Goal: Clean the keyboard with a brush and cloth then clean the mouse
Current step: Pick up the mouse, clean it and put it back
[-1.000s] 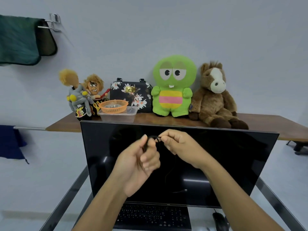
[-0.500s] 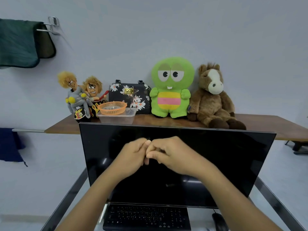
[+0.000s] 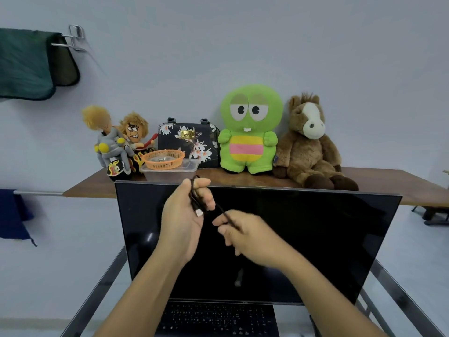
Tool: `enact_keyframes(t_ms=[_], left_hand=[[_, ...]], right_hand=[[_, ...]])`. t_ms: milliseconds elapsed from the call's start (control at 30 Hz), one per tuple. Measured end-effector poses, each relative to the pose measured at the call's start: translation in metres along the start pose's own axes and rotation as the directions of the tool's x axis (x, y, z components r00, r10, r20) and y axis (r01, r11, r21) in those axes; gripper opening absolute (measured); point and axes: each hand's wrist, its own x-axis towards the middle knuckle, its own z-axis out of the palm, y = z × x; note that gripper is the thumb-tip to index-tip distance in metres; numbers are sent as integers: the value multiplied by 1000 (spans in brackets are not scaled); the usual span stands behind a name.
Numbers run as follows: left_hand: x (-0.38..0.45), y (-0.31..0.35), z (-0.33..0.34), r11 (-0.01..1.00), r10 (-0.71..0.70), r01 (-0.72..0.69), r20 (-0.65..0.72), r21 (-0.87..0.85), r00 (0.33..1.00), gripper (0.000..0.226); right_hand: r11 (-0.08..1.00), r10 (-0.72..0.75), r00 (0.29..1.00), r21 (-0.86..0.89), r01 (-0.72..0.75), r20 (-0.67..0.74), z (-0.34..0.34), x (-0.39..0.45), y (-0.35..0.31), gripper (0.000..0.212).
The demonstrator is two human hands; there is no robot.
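Holding a thin black cable (image 3: 197, 199) looped around its raised fingers, the left hand (image 3: 185, 220) sits in front of the dark monitor (image 3: 315, 239), the cable's plug end lying against its palm. The right hand (image 3: 247, 235), blurred, pinches the same cable just beside it. The keyboard (image 3: 218, 319) lies below both hands on the tabletop, and the mouse (image 3: 313, 323) peeks out at the keyboard's right.

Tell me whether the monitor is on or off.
Off, as far as the picture shows. The monitor is black all over, with no image, only faint reflections on the glass behind the hands.
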Motion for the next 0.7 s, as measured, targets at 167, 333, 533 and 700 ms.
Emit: enact_keyframes(t_ms=[167, 333, 533, 700], left_hand=[[4, -12, -14, 762, 118, -152, 96, 629, 988, 32], [-4, -22, -9, 812, 7, -71, 112, 580, 994, 27], [3, -13, 6, 965, -237, 225, -87, -132, 968, 30], [-7, -15, -3, 931, -263, 241, 45, 273, 964, 32]], right_hand=[[982, -2, 997, -186, 16, 79, -3, -16, -17, 48], [996, 30, 994, -86, -21, 105, -8, -21, -26, 14], [991, 10, 983, -132, 15, 183, 8, -22, -24, 13], [997, -44, 946, 72, 22, 320, -7, -22, -31, 23]])
